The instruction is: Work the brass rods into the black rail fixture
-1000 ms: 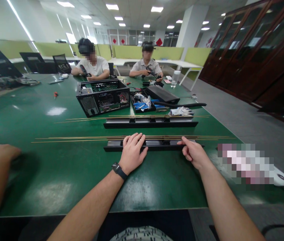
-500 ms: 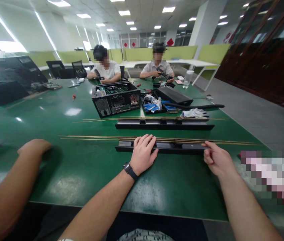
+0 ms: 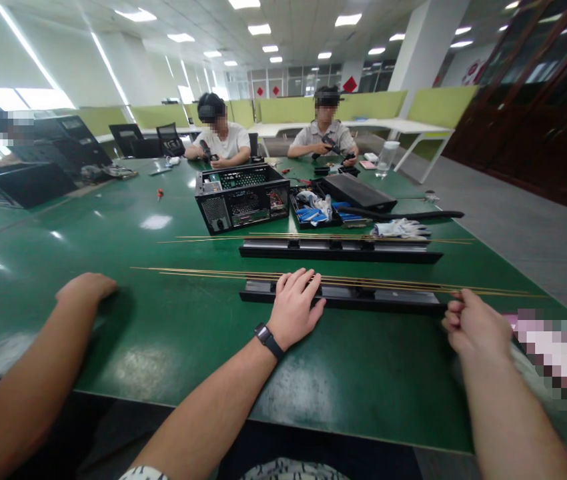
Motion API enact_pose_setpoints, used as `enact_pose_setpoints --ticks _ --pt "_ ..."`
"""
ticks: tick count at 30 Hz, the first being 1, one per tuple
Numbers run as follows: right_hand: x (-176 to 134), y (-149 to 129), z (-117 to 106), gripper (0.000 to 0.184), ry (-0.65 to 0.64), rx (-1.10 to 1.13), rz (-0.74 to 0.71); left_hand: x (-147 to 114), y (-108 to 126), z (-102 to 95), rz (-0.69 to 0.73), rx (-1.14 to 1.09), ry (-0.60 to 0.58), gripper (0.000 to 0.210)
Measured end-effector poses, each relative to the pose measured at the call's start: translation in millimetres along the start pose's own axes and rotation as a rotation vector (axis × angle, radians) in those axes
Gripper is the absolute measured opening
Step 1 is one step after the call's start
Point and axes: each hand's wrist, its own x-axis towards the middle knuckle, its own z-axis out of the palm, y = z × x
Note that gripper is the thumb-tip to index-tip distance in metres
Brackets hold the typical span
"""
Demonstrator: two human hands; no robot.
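Observation:
My left hand (image 3: 296, 303), with a black watch on its wrist, lies flat with fingers stretched over several thin brass-coloured rods (image 3: 203, 273). Those rods rest along the nearer black rail (image 3: 398, 298), which has a grey channel and dark blocks in it. At the rail's right end, my right hand (image 3: 478, 321) is closed in a pinch on a rod; its fingertips partly hide the grip. Behind lies a second, similar black rail (image 3: 338, 254) with more thin rods (image 3: 193, 238) along its top.
A co-worker's hand (image 3: 86, 287) rests on the green table (image 3: 173, 347) at left. Beyond the rails are an open computer case (image 3: 243, 203), a tray of blue-and-white gloves (image 3: 316, 210), another glove (image 3: 401, 229) and a black strip (image 3: 413, 215). Two people sit opposite.
My right hand has moved right, from beside the rail to past its end, and one rod has slid right with it. My left hand stays on the rods. The view has shifted slightly.

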Motion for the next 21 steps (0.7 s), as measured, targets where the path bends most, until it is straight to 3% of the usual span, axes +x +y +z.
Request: enact_pose_setpoints --ticks 4,14,17,21 --pt "1 -1 -1 0.017 0.060 0.023 -0.033 0 -1 1.0 0.001 0.000 0.000 0.049" --pt "-3 4 -1 0.014 0.019 -0.005 -0.043 0 -1 0.9 0.008 -0.003 0.007 0.049" --pt "-7 11 1 0.013 -0.086 -0.025 -0.078 0 0 0.3 0.010 -0.008 0.004 0.049" --pt "-14 17 3 0.022 -0.329 -0.058 -0.031 0 0 -0.1 0.006 -0.007 -0.009 0.049"
